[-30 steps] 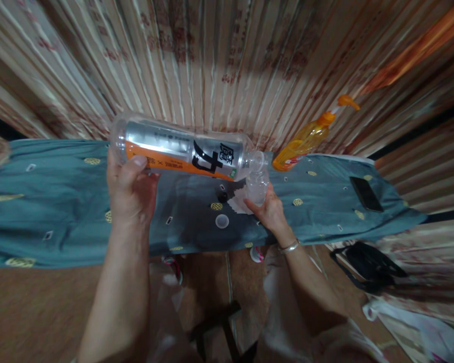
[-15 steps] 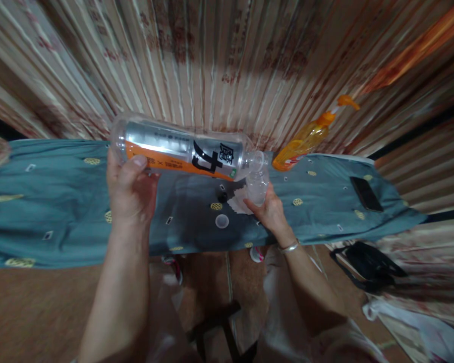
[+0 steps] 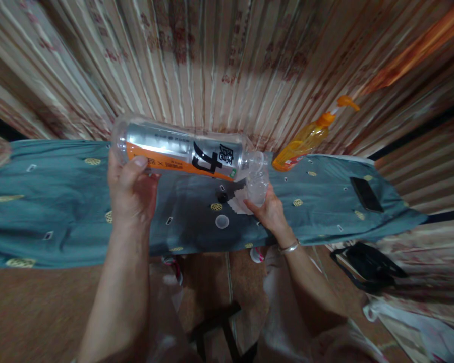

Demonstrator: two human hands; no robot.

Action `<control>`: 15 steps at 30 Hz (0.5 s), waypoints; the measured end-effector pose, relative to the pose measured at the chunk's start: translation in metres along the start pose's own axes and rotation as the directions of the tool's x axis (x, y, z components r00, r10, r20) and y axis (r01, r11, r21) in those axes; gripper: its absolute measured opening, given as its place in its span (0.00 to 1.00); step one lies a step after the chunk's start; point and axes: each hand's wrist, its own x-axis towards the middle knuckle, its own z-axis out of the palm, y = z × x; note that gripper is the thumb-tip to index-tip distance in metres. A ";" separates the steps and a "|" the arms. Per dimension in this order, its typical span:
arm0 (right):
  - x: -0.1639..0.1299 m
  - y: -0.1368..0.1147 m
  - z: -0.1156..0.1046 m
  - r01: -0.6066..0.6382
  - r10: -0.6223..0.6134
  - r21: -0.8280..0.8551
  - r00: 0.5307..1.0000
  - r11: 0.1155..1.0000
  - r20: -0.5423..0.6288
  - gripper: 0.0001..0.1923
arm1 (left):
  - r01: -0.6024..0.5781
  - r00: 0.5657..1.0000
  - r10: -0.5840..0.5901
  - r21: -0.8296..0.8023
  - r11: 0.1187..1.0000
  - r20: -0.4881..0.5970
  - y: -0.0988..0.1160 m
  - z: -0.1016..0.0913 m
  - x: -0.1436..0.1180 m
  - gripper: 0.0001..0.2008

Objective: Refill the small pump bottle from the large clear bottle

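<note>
Over the bench (image 3: pixel 68 191), left hand (image 3: pixel 131 189) grips large bottle (image 3: pixel 174 150), long axis toward 3 o'clock, mouth at small clear container (image 3: pixel 256 187) grasped by right hand (image 3: pixel 271 209).

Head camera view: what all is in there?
Cloth: one, teal, across middle
Large bottle: one, clear, silver-orange label, above cloth
Small bottle: one, clear, at large bottle's neck
Paper: one, white, beside small bottle
Round piece: one, whitish, cloth's near side
Small lump: one, black, left of paper
Pump bottle: one, orange, cloth's far edge
Phone-like slab: one, black, cloth's right
Curtain: one, beige and reddish, behind
Fabric: one, orange, top right
Bag: one, black, lower right
Plastic bag: one, whitish, bottom right
Frame: one, dark, bottom centre
Floor: one, brown, below cloth
Bracelet: one, silver, right wrist
Shoes: two, pinkish, under cloth
Trousers: two legs, pale, bottom
Left hand: one, bare, holding large bottle
Right hand: one, bare, holding small bottle
</note>
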 end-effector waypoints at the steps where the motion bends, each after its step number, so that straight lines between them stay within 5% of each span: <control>1: 0.000 0.000 0.000 -0.001 0.001 0.001 1.000 1.000 0.001 0.44 | -0.001 1.000 0.001 -0.002 1.000 -0.008 0.000 0.000 0.000 0.19; 15: 0.001 0.000 -0.003 0.029 -0.030 0.029 0.999 0.999 0.018 0.45 | -0.005 1.000 0.005 0.051 0.999 -0.009 -0.001 0.000 0.000 0.17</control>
